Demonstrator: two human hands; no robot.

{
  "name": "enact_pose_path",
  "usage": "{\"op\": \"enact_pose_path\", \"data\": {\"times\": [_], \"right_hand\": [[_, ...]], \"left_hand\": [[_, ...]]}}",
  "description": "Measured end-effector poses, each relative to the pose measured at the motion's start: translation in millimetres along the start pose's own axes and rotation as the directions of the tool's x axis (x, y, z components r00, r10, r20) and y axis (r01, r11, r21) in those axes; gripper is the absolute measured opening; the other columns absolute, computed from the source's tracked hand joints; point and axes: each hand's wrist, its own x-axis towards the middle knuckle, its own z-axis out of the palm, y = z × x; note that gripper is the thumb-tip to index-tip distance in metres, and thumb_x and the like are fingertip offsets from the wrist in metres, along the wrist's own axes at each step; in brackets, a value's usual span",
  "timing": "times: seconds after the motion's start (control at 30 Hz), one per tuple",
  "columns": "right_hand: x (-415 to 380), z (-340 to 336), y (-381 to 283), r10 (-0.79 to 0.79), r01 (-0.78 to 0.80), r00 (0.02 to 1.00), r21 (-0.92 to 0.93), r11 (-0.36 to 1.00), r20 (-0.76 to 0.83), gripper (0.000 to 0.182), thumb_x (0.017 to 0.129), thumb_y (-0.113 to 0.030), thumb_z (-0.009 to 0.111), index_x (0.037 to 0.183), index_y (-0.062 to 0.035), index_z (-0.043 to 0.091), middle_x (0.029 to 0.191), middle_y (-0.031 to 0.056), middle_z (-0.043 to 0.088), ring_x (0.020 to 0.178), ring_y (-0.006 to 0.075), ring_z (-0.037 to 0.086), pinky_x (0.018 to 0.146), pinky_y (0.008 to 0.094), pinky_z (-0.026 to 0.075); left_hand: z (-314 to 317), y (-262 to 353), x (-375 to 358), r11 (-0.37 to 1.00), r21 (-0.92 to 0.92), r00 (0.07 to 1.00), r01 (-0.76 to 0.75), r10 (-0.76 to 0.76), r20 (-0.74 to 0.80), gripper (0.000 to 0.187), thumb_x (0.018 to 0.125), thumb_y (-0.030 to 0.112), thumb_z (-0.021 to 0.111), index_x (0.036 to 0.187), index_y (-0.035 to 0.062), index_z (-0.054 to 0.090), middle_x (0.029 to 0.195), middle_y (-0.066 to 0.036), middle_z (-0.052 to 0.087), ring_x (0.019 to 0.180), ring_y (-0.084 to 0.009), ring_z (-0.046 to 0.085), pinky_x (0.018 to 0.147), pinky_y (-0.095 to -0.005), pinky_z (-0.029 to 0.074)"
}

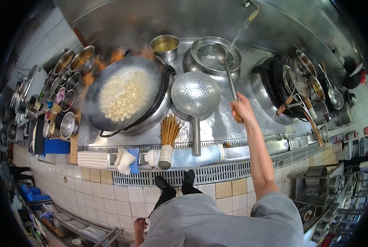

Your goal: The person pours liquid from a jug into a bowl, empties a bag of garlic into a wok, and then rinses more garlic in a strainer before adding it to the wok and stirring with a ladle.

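My right hand (pixel 241 109) is closed around the handle of a long metal ladle (pixel 230 79). The ladle's bowl dips over a wide round pot (pixel 189 61), where water runs in from a tap (pixel 253 15). Low at the left, my left hand (pixel 140 225) hangs beside my body, loosely open, with no object visible in it. Pale cut pieces (pixel 122 99) lie in cloudy, steaming liquid in a large wok (pixel 94 113), with flames behind its rim. Between the wok and my right arm, a perforated strainer (pixel 195 94) rests with its handle towards me.
A bamboo brush (pixel 167 138) and folded towels (pixel 188 156) lie on the front ledge. A small pot of yellowish liquid (pixel 164 46) stands at the back. Bowls of ingredients (pixel 69 124) crowd the left; another wok (pixel 274 88) and several strainers (pixel 297 82) are at the right.
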Motion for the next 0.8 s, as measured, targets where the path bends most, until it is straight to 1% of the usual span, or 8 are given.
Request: {"op": "enact_pose_path", "data": {"times": [0.1, 0.13, 0.2, 0.27, 0.33, 0.43, 0.7, 0.8], "right_hand": [[80, 7, 9, 0.127, -0.126, 0.99, -0.009, 0.992, 0.058, 0.011, 0.084, -0.002, 0.054, 0.095, -0.0024, 0.054, 0.055, 0.0008, 0.049, 0.041, 0.0092, 0.048, 0.033, 0.0263, 0.036], [88, 16, 6, 0.193, -0.2, 0.98, 0.235, 0.951, 0.05, 0.011, 0.087, -0.006, 0.054, 0.078, -0.0075, 0.048, 0.054, -0.0011, 0.045, 0.041, 0.0072, 0.043, 0.033, 0.0244, 0.033], [105, 8, 16, 0.272, -0.422, 0.906, 0.684, 0.595, 0.323, 0.02, 0.09, -0.008, 0.056, 0.073, -0.0088, 0.046, 0.052, -0.0022, 0.041, 0.038, 0.0071, 0.036, 0.032, 0.0239, 0.027], [85, 10, 14, 0.042, -0.429, 0.889, 0.799, 0.422, 0.456, 0.025, 0.093, -0.008, 0.052, 0.07, -0.0105, 0.043, 0.05, -0.0039, 0.036, 0.039, 0.0058, 0.032, 0.032, 0.0211, 0.025], [66, 14, 12, -0.064, -0.496, 0.855, 0.848, 0.186, 0.515, 0.028, 0.097, -0.008, 0.044, 0.069, -0.0101, 0.04, 0.055, -0.0034, 0.035, 0.04, 0.0049, 0.033, 0.032, 0.0204, 0.026], [21, 22, -2, -0.148, -0.474, 0.861, 0.874, 0.109, 0.486, 0.024, 0.099, -0.009, 0.04, 0.106, 0.0135, 0.045, 0.069, 0.0007, 0.041, 0.044, 0.0056, 0.039, 0.033, 0.0216, 0.031], [-109, 65, -27, -0.117, -0.451, 0.889, 0.891, -0.051, 0.443, 0.025, 0.1, -0.011, 0.04, 0.076, -0.0061, 0.038, 0.067, 0.0041, 0.041, 0.04, 0.0086, 0.04, 0.034, 0.0236, 0.033], [-148, 82, -17, -0.165, -0.416, 0.9, 0.908, -0.046, 0.404, 0.018, 0.099, -0.011, 0.04, 0.09, 0.0038, 0.045, 0.07, 0.0064, 0.043, 0.041, 0.0092, 0.042, 0.034, 0.0244, 0.035]], "left_hand": [[-7, -32, -22, 0.996, -0.091, 1.0, 0.019, -0.02, -0.015, 0.025, 0.086, 0.016, 0.062, 0.107, 0.0019, 0.061, 0.071, -0.008, 0.063, 0.058, -0.0189, 0.066, 0.047, -0.0312, 0.05], [-7, -36, -30, 0.994, -0.11, 0.999, 0.028, -0.032, -0.03, 0.025, 0.086, 0.016, 0.062, 0.107, 0.0019, 0.061, 0.071, -0.008, 0.063, 0.058, -0.0189, 0.066, 0.047, -0.0312, 0.05], [-3, -44, -53, 0.968, -0.236, 0.984, 0.082, -0.115, -0.132, 0.022, 0.086, 0.018, 0.06, 0.102, 0.0018, 0.062, 0.069, -0.007, 0.061, 0.057, -0.0183, 0.064, 0.047, -0.0316, 0.05], [-1, -49, -66, 0.935, -0.348, 0.977, 0.063, -0.128, -0.169, 0.02, 0.088, 0.019, 0.057, 0.095, 0.0018, 0.063, 0.068, -0.005, 0.06, 0.057, -0.0167, 0.063, 0.048, -0.03, 0.05], [4, -82, -45, 0.861, -0.508, 0.962, 0.011, -0.148, -0.231, 0.021, 0.089, 0.019, 0.058, 0.097, 0.0012, 0.064, 0.068, -0.005, 0.06, 0.057, -0.015, 0.062, 0.048, -0.0276, 0.049], [-13, -60, -12, 0.833, -0.544, 0.938, -0.102, -0.101, -0.332, 0.023, 0.09, 0.019, 0.062, 0.102, -0.0009, 0.062, 0.072, -0.007, 0.062, 0.06, -0.0153, 0.065, 0.048, -0.0255, 0.049], [-196, 211, 102, 0.478, -0.58, 0.751, -0.66, 0.404, -0.522, 0.027, 0.097, 0.029, 0.056, 0.086, 0.0036, 0.056, 0.075, -0.005, 0.06, 0.066, -0.0112, 0.057, 0.061, -0.0241, 0.048], [-268, 297, 189, 0.317, -0.742, 0.797, -0.591, 0.371, -0.476, 0.031, 0.098, 0.029, 0.052, 0.113, 0.002, 0.055, 0.089, -0.011, 0.065, 0.078, -0.0204, 0.066, 0.07, -0.0314, 0.055]]}}
